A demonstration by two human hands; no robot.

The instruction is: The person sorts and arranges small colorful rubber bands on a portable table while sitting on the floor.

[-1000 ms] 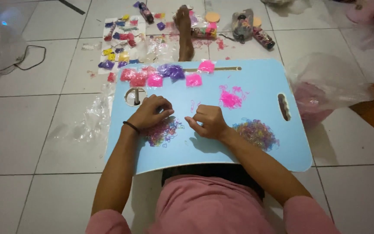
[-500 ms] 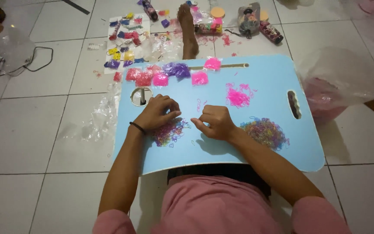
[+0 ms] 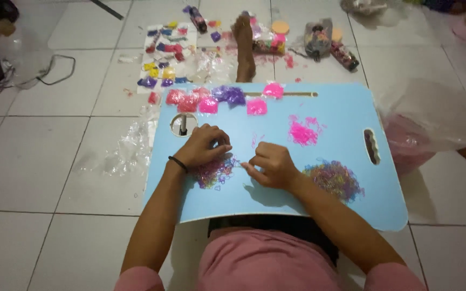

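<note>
Left hand rests curled on the purple band pile on the blue lap bench. Right hand pinches one band beside it; multicoloured pile lies nearby.

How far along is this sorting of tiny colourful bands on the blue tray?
Looks done: small filled bags of pink and purple sit in a row along the blue lap tray's far edge. In hand: the left hand and right hand pick at a mixed pile. Left, seemingly: a second mixed heap and a loose pink pile, both untouched.
</note>
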